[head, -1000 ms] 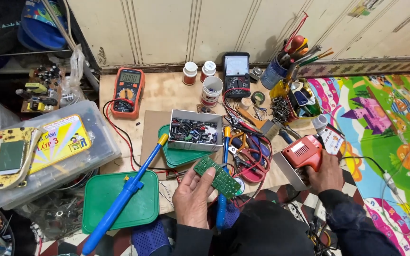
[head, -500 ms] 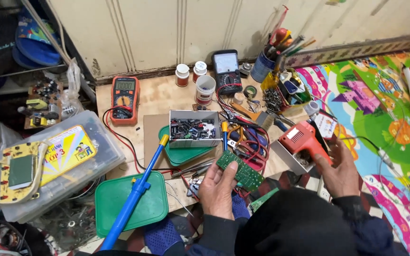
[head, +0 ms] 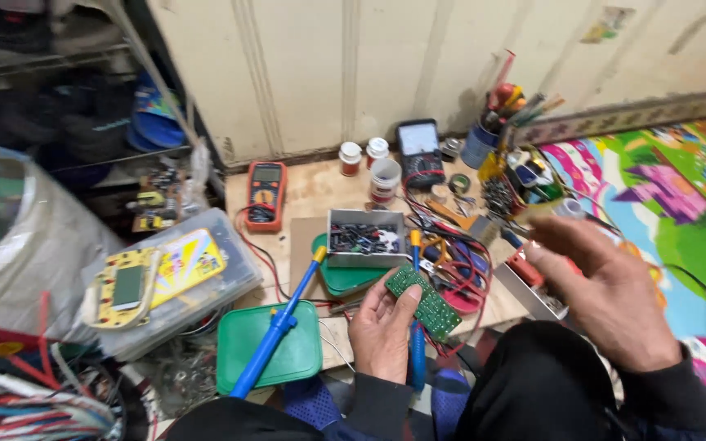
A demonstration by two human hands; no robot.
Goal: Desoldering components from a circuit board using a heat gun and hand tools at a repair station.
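Plywood work board [head: 312, 192] lies on the floor against a pale panelled wall, crowded with tools; largest item beside it is a clear plastic storage box [head: 206, 298] at the left with a yellow handheld unit [head: 128, 286] on its lid; next, a green plastic lid [head: 304, 359] with a blue desoldering pump [head: 279, 327] lying across it, tip aimed up-right toward a grey metal tray of small dark parts [head: 365, 238]; an orange multimeter [head: 265, 194] sits at the back.

Green rectangular circuit board [head: 423, 300] rests over the front edge of the board; long axis runs upper-left to lower-right, component side up, near end pointing toward the person's lap; left hand [head: 382, 335] grips its upper-left end, thumb on top, fingers curled beneath.

Right hand [head: 610, 290] is raised over a red tool [head: 525, 268], fingers half-curled; whether they pinch anything small, I cannot tell.

Judgement: early to mid work; circuit board is picked out and steadied, no iron or probe is on it yet, so the actual soldering or testing looks undone.
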